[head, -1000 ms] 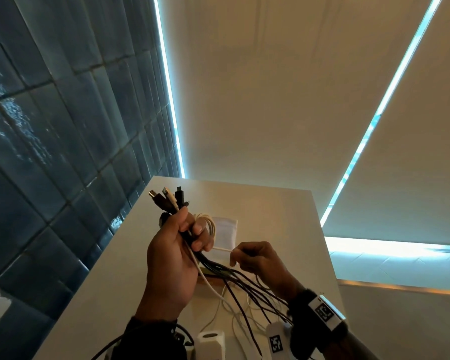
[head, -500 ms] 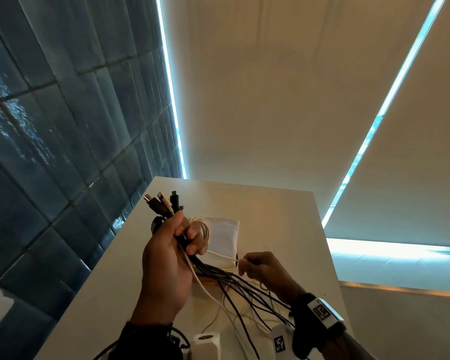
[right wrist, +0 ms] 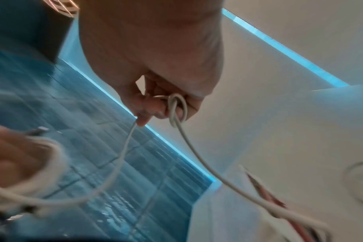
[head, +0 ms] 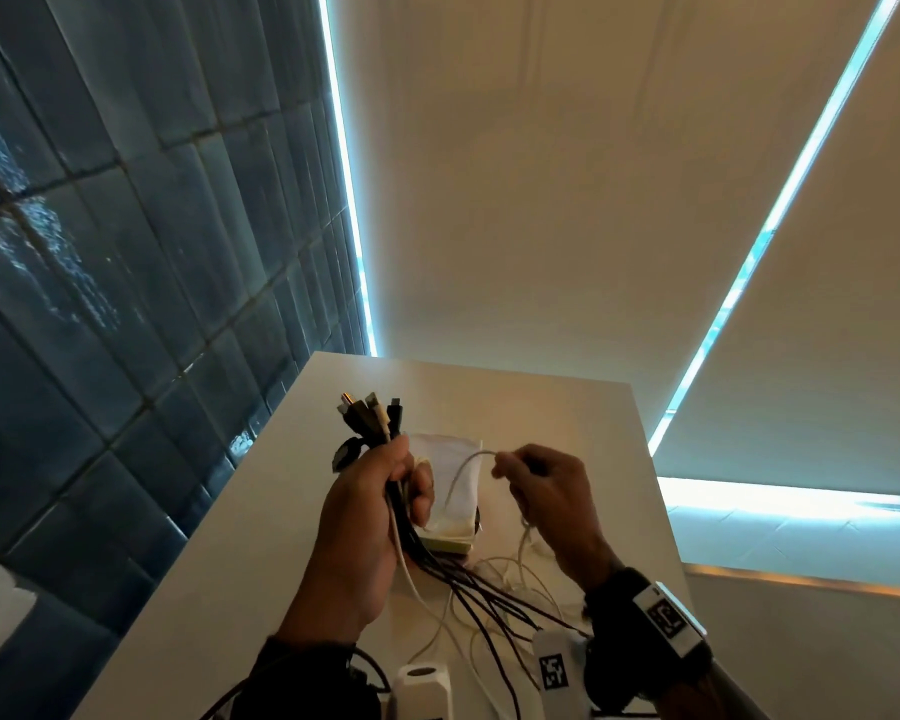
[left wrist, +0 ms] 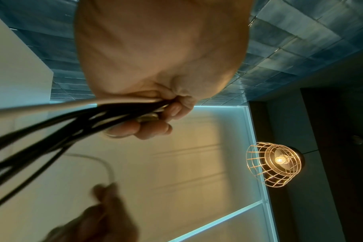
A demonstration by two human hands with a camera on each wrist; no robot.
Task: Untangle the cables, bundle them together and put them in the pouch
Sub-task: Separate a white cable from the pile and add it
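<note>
**Cables gathered in one fist, a white lead drawn aside**

The left hand (head: 365, 517) was curled tight around a bundle of cables (head: 380, 449), plug ends fanned upward above the fist, black strands trailing down onto the white table (head: 567, 407). The right hand (head: 546, 491) pinched a thin white cable (head: 458, 470) at its fingertips, the lead arcing back toward the left fist; it seemed looped round a finger, though blur made that uncertain. The pale pouch (head: 453, 517) lay on the table between and behind both hands.

Head camera looks forward over the tabletop (head: 541, 407) toward the blinds; wrist cameras sit close behind each grip, tilted upward; all share the white cable (head: 458, 472).
</note>
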